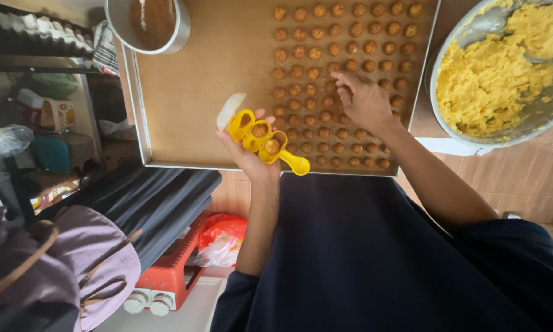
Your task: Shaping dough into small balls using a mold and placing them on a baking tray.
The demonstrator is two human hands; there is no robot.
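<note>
— What has the left hand (249,154) got?
— It is closed around a yellow mould (265,141), two dough balls sitting in its cups, just above the palm.
— And the right hand (364,101)?
— Fingers bent, tips down on the rows of balls (325,115) in the tray (184,92); whether it grips one, I cannot tell.

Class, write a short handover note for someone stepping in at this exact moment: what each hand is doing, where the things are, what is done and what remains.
Left hand: holds the yellow plastic three-cup ball mould over the tray's near edge; two cups hold a ball, one looks smeared but empty.
Right hand: fingertips down on the rows of small round golden-brown balls, apparently placing one.
Large rectangular metal tray: right half filled with rows of balls, left half bare.
Round metal bowl of yellow crumbly dough: to the right of the tray, still well filled, spoon in it.
Done: many rows laid. Left: the bare part of the tray and the remaining dough.
</note>
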